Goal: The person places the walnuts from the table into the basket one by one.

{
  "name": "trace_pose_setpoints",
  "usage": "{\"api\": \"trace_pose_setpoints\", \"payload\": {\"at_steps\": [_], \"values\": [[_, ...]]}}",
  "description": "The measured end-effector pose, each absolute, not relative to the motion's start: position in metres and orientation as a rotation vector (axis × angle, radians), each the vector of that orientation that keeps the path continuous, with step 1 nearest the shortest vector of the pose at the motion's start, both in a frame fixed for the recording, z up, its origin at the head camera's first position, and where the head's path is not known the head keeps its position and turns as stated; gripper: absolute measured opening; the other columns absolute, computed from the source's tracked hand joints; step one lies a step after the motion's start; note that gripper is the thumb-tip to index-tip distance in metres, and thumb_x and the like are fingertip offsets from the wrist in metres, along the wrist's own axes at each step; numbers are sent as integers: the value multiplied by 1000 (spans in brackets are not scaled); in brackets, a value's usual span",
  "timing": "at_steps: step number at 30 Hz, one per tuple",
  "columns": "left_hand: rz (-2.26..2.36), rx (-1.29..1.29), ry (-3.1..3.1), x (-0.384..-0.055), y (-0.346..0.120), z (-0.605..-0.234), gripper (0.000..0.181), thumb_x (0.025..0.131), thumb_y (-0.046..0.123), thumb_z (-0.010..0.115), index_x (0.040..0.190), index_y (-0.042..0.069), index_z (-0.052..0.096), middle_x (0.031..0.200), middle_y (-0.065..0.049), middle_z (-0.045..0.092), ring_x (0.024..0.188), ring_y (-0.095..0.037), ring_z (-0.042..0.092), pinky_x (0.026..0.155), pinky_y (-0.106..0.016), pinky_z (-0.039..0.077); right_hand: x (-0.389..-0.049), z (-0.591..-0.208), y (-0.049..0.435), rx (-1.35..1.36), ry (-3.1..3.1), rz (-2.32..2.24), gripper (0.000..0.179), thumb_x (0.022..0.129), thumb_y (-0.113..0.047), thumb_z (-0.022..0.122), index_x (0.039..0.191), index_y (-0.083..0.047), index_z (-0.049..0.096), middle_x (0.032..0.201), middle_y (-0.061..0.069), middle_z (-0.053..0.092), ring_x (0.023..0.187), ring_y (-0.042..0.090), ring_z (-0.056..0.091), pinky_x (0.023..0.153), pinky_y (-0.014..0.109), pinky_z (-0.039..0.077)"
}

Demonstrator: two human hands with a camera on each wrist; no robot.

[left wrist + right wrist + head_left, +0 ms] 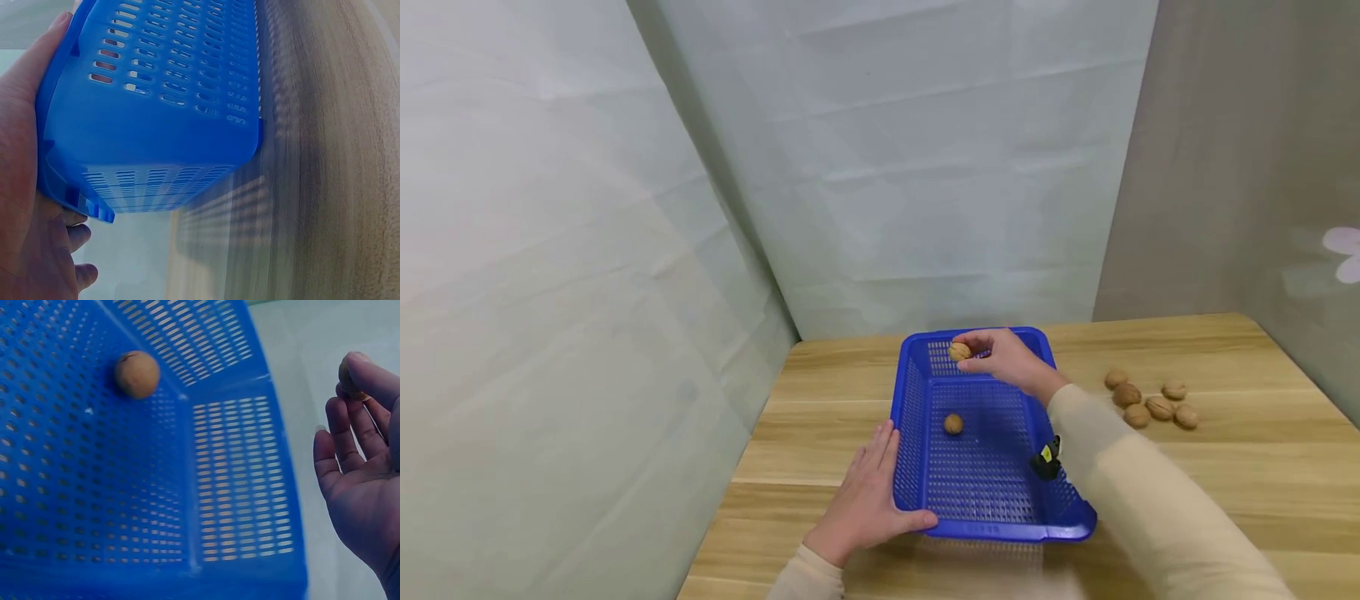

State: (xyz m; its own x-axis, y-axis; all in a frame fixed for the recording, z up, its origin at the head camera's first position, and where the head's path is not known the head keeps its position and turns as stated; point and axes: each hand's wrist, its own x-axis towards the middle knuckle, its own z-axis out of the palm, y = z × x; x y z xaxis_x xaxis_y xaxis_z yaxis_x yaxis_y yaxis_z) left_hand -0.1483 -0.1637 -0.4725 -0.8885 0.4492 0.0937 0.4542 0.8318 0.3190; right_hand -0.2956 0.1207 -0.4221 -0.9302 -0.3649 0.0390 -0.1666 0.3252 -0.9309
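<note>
We pinch a walnut point(958, 352) between the thumb and fingertips of our right hand point(1006, 360), over the blue basket point(985, 530) toward 11 o'clock, while a second walnut point(953, 424) lies inside it at about 10. Our left hand point(868, 497), thumb spread wide from its straight fingers, touches the basket around its 7 o'clock corner, and six walnuts point(1160, 407) rest on the table point(808, 400) toward 3 o'clock.
</note>
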Motion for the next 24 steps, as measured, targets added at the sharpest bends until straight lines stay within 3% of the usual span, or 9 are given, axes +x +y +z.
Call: {"api": "trace_pose_setpoints", "payload": {"at_steps": [7,18,24], "values": [[-510,-724,-2999,-146,-164,-472,125,67,79,62,154,3,13,161,-10,5,146,-30,9,113,-55,19,-299,-445,120,-404,2447,-1581,48,87,-20,73,132,-13,59,117,2,63,110,22,56,95,44,47],[-495,-698,-3015,-144,-164,-466,127,66,87,54,154,4,15,161,-12,8,147,-28,8,113,-54,19,-303,-458,121,-413,2480,-1469,37,87,-12,72,123,-10,64,107,4,65,99,20,59,87,37,51],[-502,-695,-3006,-144,-164,-466,126,66,82,60,154,3,15,160,-13,9,147,-29,9,113,-54,18,-305,-460,121,-416,2486,-1485,41,85,-12,74,124,-7,64,108,5,66,100,22,59,87,38,52]]}}
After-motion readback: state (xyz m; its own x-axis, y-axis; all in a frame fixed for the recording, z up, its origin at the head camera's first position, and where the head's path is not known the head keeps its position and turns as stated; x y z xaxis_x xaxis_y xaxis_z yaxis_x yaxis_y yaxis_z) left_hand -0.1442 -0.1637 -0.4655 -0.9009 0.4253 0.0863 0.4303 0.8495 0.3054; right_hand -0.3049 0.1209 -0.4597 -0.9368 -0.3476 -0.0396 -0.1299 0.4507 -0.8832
